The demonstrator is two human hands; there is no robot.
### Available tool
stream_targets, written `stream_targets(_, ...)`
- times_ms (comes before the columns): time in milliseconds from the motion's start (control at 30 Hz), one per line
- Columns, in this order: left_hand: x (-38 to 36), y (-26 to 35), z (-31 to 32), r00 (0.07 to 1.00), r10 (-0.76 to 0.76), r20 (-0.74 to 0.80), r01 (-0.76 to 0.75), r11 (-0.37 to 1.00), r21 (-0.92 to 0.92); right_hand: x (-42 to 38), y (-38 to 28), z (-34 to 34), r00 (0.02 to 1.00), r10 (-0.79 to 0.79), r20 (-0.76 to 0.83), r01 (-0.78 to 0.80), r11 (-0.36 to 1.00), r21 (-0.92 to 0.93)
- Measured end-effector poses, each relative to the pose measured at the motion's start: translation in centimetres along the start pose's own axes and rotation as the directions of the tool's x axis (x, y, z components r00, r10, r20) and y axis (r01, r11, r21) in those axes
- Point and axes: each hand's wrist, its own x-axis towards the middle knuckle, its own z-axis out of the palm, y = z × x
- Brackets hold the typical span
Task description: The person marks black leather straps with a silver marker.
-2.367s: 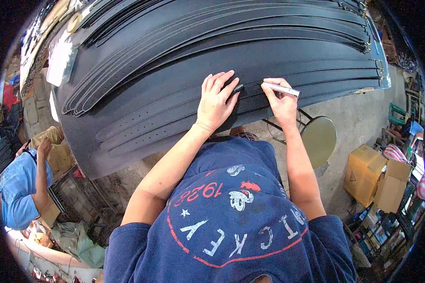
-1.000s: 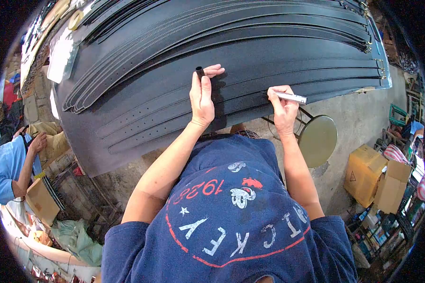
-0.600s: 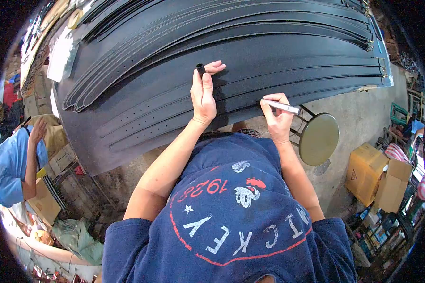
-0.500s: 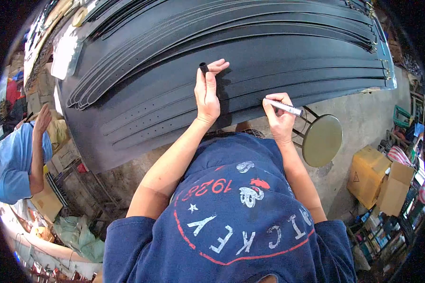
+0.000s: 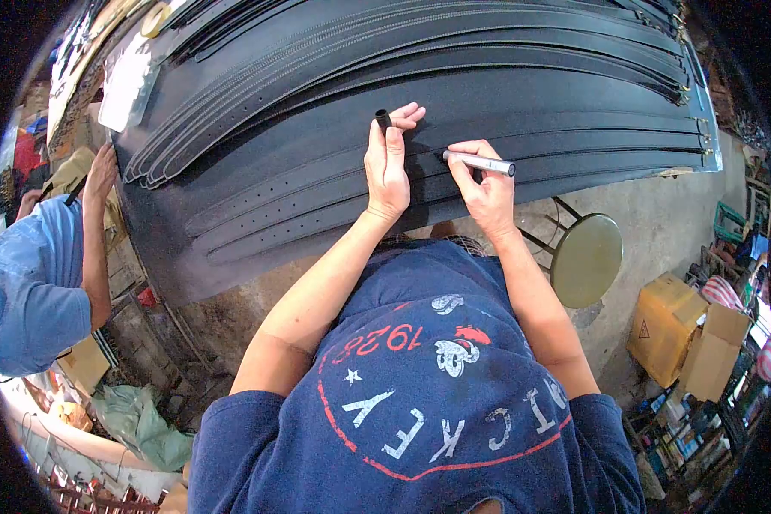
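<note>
My right hand [image 5: 486, 194] grips a silver marker pen [image 5: 481, 162], its tip pointing left at the edge of a black belt. Between the thumb and forefinger of my left hand [image 5: 388, 171] stands a black marker cap [image 5: 382, 119], while the other fingers stretch away to the right. That hand rests side-on over the belts nearest me. These black belts [image 5: 574, 148] lie side by side across the table, with rows of punched holes toward their left ends and brass-coloured buckle hardware [image 5: 705, 137] at the right.
More stitched black belts [image 5: 317, 90] lie bunched along the far part of the dark table [image 5: 158, 248]. A round stool [image 5: 586, 260] stands below the near edge. Cardboard boxes [image 5: 666, 330] sit on the floor at right. A person in a blue shirt [image 5: 38, 278] is at the left end.
My right hand has moved left and away from me with the marker. My left hand shifted slightly right with the cap. The other person's arm now reaches the table's left edge.
</note>
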Motion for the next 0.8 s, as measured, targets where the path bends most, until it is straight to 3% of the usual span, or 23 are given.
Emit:
stream_targets(167,0.0,0.0,0.0,1.000,-0.002,0.014,0.002,1.000,0.002,-0.1,-0.7,-0.2,0.996,0.065,0.061,-0.063,0.997,-0.037)
stream_targets(267,-0.2,0.5,0.1,1.000,-0.014,0.014,0.014,1.000,-0.009,-0.2,-0.6,0.0,0.999,-0.010,0.043,0.015,0.993,-0.114)
stream_targets(367,-0.2,0.3,-0.1,1.000,-0.006,0.020,0.006,1.000,-0.008,-0.2,0.1,0.6,0.972,-0.234,-0.016,0.230,0.963,-0.141)
stream_targets(433,-0.4,0.1,-0.2,1.000,0.007,0.027,-0.008,1.000,0.011,-0.4,0.1,0.6,0.991,-0.128,-0.022,0.125,0.985,-0.118)
stream_targets(500,-0.3,0.3,0.1,0.997,0.022,0.069,-0.029,0.994,0.103,0.0,-0.7,-0.3,1.000,0.014,0.012,-0.012,0.992,-0.128)
stream_targets(567,-0.4,0.7,0.2,0.993,0.027,0.117,-0.050,0.980,0.193,0.5,0.4,-0.4,0.994,0.033,-0.103,-0.018,0.988,0.151)
stream_targets(600,-0.4,0.3,0.2,0.988,0.029,0.149,-0.066,0.967,0.247,1.0,0.6,-1.3,0.989,0.002,-0.151,0.022,0.987,0.157)
stream_targets(633,-0.6,0.0,0.3,0.986,0.023,0.168,-0.070,0.956,0.284,1.3,0.6,-2.5,0.981,0.107,-0.160,-0.060,0.960,0.274)
stream_targets(700,-0.4,1.4,0.5,0.967,-0.007,0.253,-0.108,0.893,0.438,2.7,1.4,-5.1,0.962,0.114,-0.247,-0.054,0.970,0.236)
stream_targets(800,-0.2,1.7,1.8,0.942,0.113,0.316,-0.304,0.688,0.659,5.0,2.8,-7.8,0.941,0.092,-0.325,-0.050,0.990,0.135)
